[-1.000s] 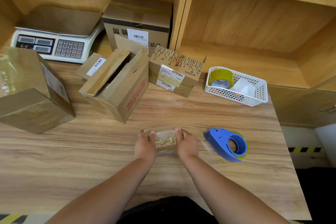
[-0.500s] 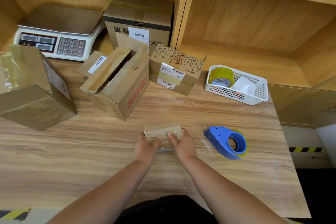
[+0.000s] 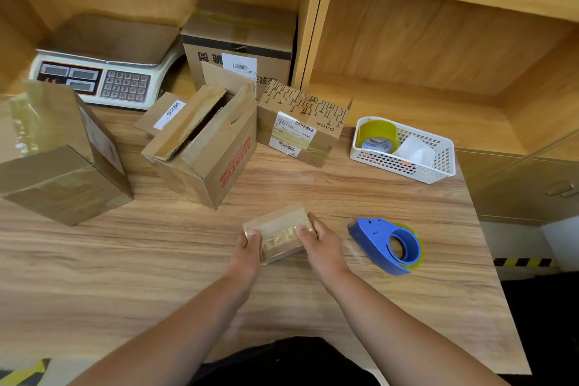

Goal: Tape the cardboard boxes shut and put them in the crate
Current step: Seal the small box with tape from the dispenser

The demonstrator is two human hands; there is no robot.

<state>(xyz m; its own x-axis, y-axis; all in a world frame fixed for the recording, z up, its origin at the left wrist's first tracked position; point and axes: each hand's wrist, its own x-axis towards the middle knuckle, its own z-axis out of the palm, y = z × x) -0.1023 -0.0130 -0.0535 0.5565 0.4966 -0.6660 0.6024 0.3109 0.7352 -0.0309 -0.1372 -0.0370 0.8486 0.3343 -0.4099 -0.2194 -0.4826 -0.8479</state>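
A small taped cardboard box (image 3: 277, 229) sits tilted just above the wooden table (image 3: 125, 260), held between both hands. My left hand (image 3: 247, 249) grips its left end and my right hand (image 3: 322, 244) grips its right end, thumbs on the shiny taped face. A blue tape dispenser (image 3: 388, 244) lies on the table just to the right. An open box with red lettering (image 3: 206, 147) stands behind, flaps loose. No crate is in view.
A large taped box (image 3: 59, 157) stands at the left. A printed box with labels (image 3: 300, 128) and a taller box (image 3: 241, 47) sit at the back, beside a digital scale (image 3: 103, 72). A white basket (image 3: 404, 150) holds tape rolls. The table edge runs along the right.
Both hands have turned and tilted the small box, raising its far edge and shifting it slightly left. The tape dispenser has stayed in place.
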